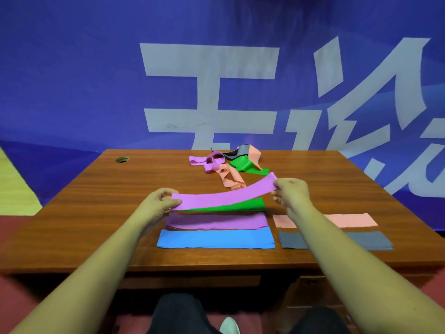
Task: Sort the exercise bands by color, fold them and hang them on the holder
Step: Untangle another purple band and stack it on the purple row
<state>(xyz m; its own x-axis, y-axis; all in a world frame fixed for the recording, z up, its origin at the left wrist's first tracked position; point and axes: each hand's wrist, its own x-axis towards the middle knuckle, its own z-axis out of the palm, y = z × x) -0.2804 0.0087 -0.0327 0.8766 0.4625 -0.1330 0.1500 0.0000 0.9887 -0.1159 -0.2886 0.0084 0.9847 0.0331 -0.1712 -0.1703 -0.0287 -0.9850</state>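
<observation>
A purple band (224, 195) is stretched flat in the air between my left hand (160, 201) and my right hand (290, 194), each pinching one end. Under it on the table lie a folded green band (250, 206), a folded purple band (216, 221) and a folded blue band (215, 238) in a column. To the right lie a folded peach band (349, 219) and a folded grey band (368, 239), partly hidden by my right forearm. A tangled pile of unfolded bands (228, 162) sits at the table's far middle. No holder is in view.
The wooden table (101, 213) has a cable hole (122, 159) at its far left corner. A blue banner with large white characters (72, 80) hangs right behind the table. My knees show below the table's front edge.
</observation>
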